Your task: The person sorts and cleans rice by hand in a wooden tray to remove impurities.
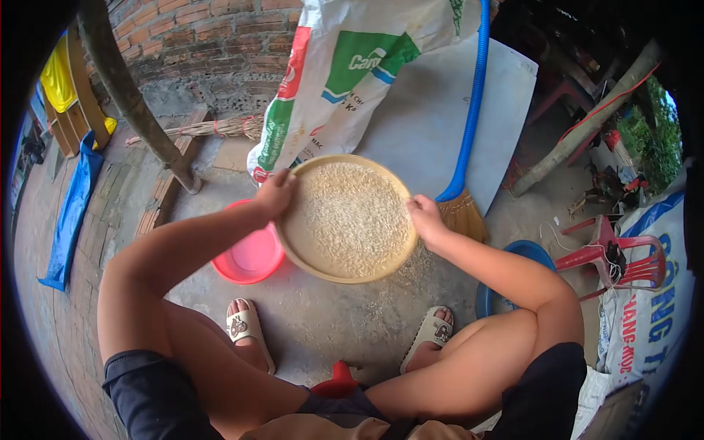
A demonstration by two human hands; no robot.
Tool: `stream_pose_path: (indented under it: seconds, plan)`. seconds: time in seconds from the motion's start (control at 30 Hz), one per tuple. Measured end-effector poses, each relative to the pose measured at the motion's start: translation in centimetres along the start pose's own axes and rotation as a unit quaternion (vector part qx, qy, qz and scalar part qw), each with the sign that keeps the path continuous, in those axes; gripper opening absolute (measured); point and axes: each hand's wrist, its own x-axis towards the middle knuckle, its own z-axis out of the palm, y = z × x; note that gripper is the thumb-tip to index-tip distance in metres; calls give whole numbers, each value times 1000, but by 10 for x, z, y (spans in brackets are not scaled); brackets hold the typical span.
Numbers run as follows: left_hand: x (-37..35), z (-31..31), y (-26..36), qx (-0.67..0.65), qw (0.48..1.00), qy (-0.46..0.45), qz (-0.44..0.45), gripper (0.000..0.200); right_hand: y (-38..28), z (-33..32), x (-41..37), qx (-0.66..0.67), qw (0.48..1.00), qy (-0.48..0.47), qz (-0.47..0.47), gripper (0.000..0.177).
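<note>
A round, shallow, tan tray (291, 246) is held up between my two hands, with pale grains (345, 209) spread over most of its surface. My left hand (276, 193) is closed round the upper left part of its rim. On the right side of the rim, my right hand (427, 220) is closed too, the thumb on top. Below the tray's left edge a pink basin (253, 257) stands on the floor, partly covered by the tray and my left forearm. Loose grains lie on the floor beneath the tray.
A large white sack (330, 95) stands beyond the tray. A broom (463, 213) with a blue handle leans to its right. The blue basin (529, 253) is beside my right forearm, near a red chair (609, 257). A wooden pole (136, 103) rises at left.
</note>
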Motion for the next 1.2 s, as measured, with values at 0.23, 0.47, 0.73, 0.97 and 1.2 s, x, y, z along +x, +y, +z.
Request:
stream_pose_path:
  seconds: [0.23,0.47,0.73,0.97,1.2]
  plan:
    - [-2,15,-20,22,1000,-21,5,37,5,-11,-9,15,999,-21,28,21]
    - [12,1,8,51,998,-8,38,36,3,2,-16,83,993,59,-56,17]
    - [-20,27,-16,64,993,60,84,38,17,-14,-6,65,996,-49,-30,16]
    - [5,-40,-10,-13,998,-63,-26,39,-34,15,-30,19,997,-72,-13,20]
    - [-37,5,1,64,997,9,30,40,5,1,-9,28,995,-99,11,22]
